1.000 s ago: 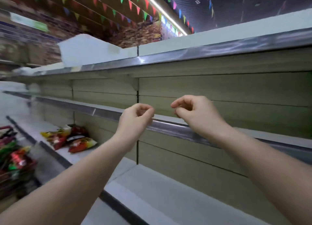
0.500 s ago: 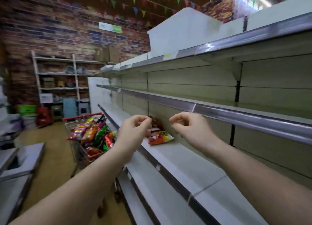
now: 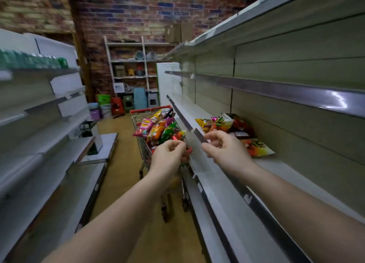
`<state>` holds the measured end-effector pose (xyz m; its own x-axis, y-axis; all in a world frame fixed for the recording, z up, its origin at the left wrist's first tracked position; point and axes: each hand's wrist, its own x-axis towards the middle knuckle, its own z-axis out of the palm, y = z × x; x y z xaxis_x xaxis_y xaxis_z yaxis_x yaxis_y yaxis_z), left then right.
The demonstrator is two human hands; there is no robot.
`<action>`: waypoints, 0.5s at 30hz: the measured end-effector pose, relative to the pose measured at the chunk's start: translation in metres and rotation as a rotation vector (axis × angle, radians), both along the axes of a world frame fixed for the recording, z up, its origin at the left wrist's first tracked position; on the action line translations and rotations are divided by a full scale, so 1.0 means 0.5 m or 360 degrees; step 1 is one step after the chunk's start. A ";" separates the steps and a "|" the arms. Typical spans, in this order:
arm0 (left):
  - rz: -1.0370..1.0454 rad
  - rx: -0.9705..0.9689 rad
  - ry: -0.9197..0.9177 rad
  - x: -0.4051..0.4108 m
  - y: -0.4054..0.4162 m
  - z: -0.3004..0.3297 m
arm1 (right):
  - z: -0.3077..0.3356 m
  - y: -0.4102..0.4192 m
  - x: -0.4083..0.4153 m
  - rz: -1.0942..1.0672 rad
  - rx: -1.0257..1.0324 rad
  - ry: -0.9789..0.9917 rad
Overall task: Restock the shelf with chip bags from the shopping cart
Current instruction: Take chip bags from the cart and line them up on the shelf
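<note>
Both hands raised in front of the camera, fingers curled in with thumb near fingertips, nothing visibly pinched. Left hand (image 3: 167,156) hangs in front of the near end of the shopping cart (image 3: 146,144); a red-green bag edge shows right behind its fingertips, can't tell if it touches, view is blurred there. Right hand (image 3: 225,150) sits over the front edge of the lower shelf (image 3: 276,170), fingers (image 3: 212,139) curled, apart from the bags.

Chip bags in the cart (image 3: 156,129): pink, orange, green and yellow packs heaped up, beyond the left hand. Chip bags on the shelf (image 3: 227,125): small pile lying flat on the lower shelf, beyond and just right of the right hand; nearest one, an orange-red bag (image 3: 258,147), lies just beside the right knuckles, not gripped.

Brick wall (image 3: 138,15) and a storage rack (image 3: 132,65) at the aisle end.
</note>
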<state>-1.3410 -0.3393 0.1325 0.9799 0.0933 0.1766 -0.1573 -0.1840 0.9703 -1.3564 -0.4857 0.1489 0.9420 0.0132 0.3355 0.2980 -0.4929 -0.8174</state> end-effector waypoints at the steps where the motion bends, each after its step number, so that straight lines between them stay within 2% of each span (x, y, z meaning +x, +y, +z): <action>1: 0.0050 -0.0009 0.0011 0.032 0.002 -0.007 | -0.009 0.000 0.033 0.0031 0.0005 0.0027; 8: 0.0281 -0.0067 0.0127 0.219 0.027 -0.046 | -0.054 0.013 0.265 0.0094 0.0007 0.0197; 15: 0.0495 -0.0114 0.0226 0.383 0.135 -0.103 | -0.119 0.116 0.483 0.0244 0.0151 0.0418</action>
<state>-1.1495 -0.2718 0.0811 0.9170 0.3983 0.0228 0.0329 -0.1325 0.9906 -1.1149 -0.4275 0.0895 0.9860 0.1420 0.0873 0.1353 -0.3765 -0.9165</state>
